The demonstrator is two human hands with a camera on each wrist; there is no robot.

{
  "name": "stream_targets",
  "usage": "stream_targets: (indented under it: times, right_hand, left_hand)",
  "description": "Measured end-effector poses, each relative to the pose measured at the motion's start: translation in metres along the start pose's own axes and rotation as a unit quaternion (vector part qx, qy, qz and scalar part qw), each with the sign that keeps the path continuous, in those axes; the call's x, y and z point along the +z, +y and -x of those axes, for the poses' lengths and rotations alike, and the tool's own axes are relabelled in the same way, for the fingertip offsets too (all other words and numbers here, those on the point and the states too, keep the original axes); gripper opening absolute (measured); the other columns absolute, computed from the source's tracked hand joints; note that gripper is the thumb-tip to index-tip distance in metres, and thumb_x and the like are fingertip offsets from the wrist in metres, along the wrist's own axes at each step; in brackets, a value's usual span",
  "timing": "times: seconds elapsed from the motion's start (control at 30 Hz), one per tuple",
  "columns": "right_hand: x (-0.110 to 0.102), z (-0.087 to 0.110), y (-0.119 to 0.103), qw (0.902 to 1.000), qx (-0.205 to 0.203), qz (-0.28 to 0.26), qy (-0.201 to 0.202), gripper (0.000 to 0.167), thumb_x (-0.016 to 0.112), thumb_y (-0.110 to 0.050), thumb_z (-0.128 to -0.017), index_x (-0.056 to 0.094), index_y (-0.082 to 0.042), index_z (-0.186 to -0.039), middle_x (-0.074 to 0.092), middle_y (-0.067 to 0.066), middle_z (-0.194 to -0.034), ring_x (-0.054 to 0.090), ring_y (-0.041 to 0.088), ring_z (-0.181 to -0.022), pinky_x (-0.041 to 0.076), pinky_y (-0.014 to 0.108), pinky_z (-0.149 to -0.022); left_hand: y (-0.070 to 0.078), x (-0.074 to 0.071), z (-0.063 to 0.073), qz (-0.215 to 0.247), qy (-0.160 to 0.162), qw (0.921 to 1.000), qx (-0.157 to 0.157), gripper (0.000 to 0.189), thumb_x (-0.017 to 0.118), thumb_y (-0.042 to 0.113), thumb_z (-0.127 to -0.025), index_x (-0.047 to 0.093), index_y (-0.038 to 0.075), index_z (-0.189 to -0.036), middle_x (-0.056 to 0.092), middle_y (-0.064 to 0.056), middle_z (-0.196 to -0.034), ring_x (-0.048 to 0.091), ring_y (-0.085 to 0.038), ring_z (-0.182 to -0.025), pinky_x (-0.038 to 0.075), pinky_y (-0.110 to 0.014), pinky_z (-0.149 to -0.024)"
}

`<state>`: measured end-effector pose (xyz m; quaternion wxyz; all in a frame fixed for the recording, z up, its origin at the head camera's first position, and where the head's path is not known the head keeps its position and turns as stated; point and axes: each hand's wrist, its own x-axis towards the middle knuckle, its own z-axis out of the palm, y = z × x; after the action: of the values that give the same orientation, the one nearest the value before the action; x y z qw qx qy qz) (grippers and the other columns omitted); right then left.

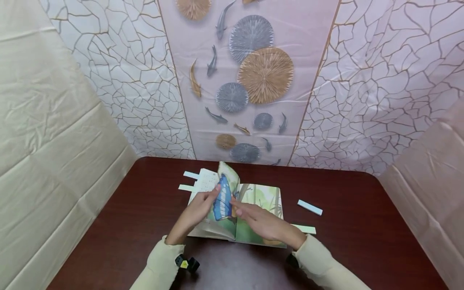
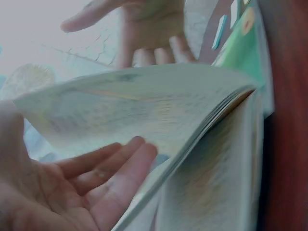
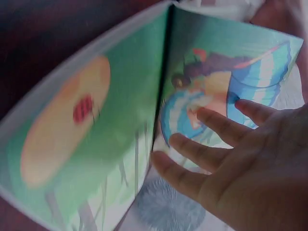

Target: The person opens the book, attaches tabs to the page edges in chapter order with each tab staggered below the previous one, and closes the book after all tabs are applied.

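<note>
An open picture book [image 1: 258, 197] lies on the table, with a green scene on its right page. A raised page [image 1: 223, 201] with a blue butterfly stands up from the middle. My left hand [image 1: 201, 207] pinches this page by its outer edge, thumb on the butterfly side and fingers behind. In the left wrist view those fingers [image 2: 120, 180] lie under the curved page. My right hand [image 1: 262, 220] reaches over the right page, its fingers extended to the raised page. The right wrist view shows these fingers [image 3: 211, 154] spread over the butterfly picture.
A pale blue strip [image 1: 309, 207] lies on the dark table [image 1: 344, 241] right of the book. A greenish strip [image 1: 304, 229] shows beside the right forearm. Two more strips, one bluish [image 1: 191, 175] and one greenish [image 1: 186, 187], stick out at the book's left. A patterned curtain [image 1: 239, 133] hangs behind.
</note>
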<state>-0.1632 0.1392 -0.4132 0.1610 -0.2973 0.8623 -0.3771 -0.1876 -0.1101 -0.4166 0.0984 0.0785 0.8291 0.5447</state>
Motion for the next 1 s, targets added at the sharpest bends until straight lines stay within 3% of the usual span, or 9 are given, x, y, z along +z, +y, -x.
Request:
stream_targets:
  times: [0.1,0.2,0.33,0.6,0.7,0.77,0.8,0.9,1.0]
  right_hand:
    - [0.012,-0.004,0.001,0.9999,-0.007,0.005,-0.010,0.058,0.030,-0.041,-0.117,0.026,-0.016,-0.168,0.020,0.002,-0.175,0.020,0.032,-0.161,0.022,0.058,-0.126]
    - [0.020,-0.003,0.004,0.9992,0.023,0.011,-0.030,0.063,0.030,-0.047,-0.116,0.017,-0.019,-0.171,0.012,0.003,-0.177,0.017,0.031,-0.161,0.023,0.059,-0.125]
    - [0.026,-0.001,0.007,0.9947,0.064,0.056,-0.058,0.072,0.028,-0.060,-0.112,0.014,-0.020,-0.171,0.009,0.006,-0.177,0.017,0.030,-0.161,0.028,0.058,-0.124]
    - [0.032,-0.003,0.005,0.9874,0.045,0.130,-0.079,0.073,0.034,-0.060,-0.111,0.028,-0.015,-0.168,0.019,0.007,-0.176,0.020,0.035,-0.160,0.028,0.057,-0.124]
    - [0.036,-0.003,0.003,0.9820,0.040,0.167,-0.079,0.070,0.036,-0.057,-0.112,0.030,-0.015,-0.168,0.021,0.006,-0.176,0.024,0.037,-0.159,0.030,0.057,-0.123]
    - [0.038,-0.003,0.003,0.9756,0.032,0.204,-0.076,0.065,0.036,-0.051,-0.114,0.031,-0.015,-0.167,0.022,0.006,-0.175,0.028,0.038,-0.157,0.032,0.057,-0.122]
    - [0.039,-0.002,0.004,0.9713,0.028,0.225,-0.073,0.063,0.036,-0.048,-0.115,0.031,-0.015,-0.167,0.024,0.006,-0.175,0.029,0.037,-0.157,0.033,0.057,-0.121]
    - [0.041,-0.002,0.007,0.9588,0.019,0.277,-0.062,0.055,0.035,-0.037,-0.116,0.032,-0.017,-0.167,0.027,0.004,-0.174,0.034,0.036,-0.155,0.036,0.058,-0.119]
    - [0.040,-0.004,0.011,0.9537,0.016,0.295,-0.058,0.053,0.036,-0.029,-0.115,0.034,-0.019,-0.167,0.030,0.002,-0.173,0.036,0.034,-0.153,0.037,0.059,-0.117]
  left_hand:
    - [0.000,-0.015,-0.002,-0.055,-0.009,0.9983,-0.015,0.048,0.061,0.046,-0.106,0.070,0.008,-0.078,0.061,0.001,-0.065,0.052,-0.011,-0.059,0.045,-0.028,-0.057]
    - [-0.004,-0.029,-0.002,-0.099,-0.026,0.9942,-0.032,0.049,0.069,0.030,-0.104,0.053,0.013,-0.061,0.041,0.005,-0.054,0.036,-0.009,-0.048,0.033,-0.026,-0.049]
    - [-0.010,-0.043,0.002,-0.130,-0.027,0.9895,-0.057,0.053,0.071,0.024,-0.103,0.046,0.014,-0.057,0.033,0.005,-0.052,0.030,-0.010,-0.047,0.028,-0.026,-0.048]
    - [-0.026,-0.046,0.007,-0.186,0.004,0.9790,-0.083,0.048,0.073,0.027,-0.101,0.053,0.011,-0.061,0.036,0.003,-0.054,0.034,-0.010,-0.050,0.029,-0.025,-0.049]
    - [-0.031,-0.039,0.009,-0.223,0.029,0.9710,-0.080,0.034,0.077,0.027,-0.098,0.065,0.003,-0.077,0.050,-0.003,-0.062,0.047,-0.016,-0.055,0.039,-0.031,-0.052]
    - [-0.032,-0.034,0.012,-0.259,0.054,0.9617,-0.070,0.034,0.081,0.026,-0.094,0.068,-0.005,-0.102,0.065,-0.013,-0.082,0.062,-0.026,-0.072,0.053,-0.039,-0.062]
    - [-0.031,-0.031,0.012,-0.277,0.065,0.9565,-0.066,0.045,0.083,0.025,-0.092,0.065,-0.008,-0.118,0.068,-0.019,-0.098,0.065,-0.031,-0.086,0.057,-0.045,-0.070]
    - [-0.027,-0.021,0.014,-0.333,0.094,0.9374,-0.039,0.083,0.090,0.027,-0.086,0.048,-0.011,-0.147,0.057,-0.030,-0.138,0.055,-0.044,-0.126,0.054,-0.057,-0.096]
    - [-0.022,-0.011,0.012,-0.353,0.072,0.9331,0.001,0.095,0.093,0.029,-0.082,0.043,-0.012,-0.152,0.047,-0.032,-0.150,0.042,-0.048,-0.141,0.047,-0.059,-0.109]
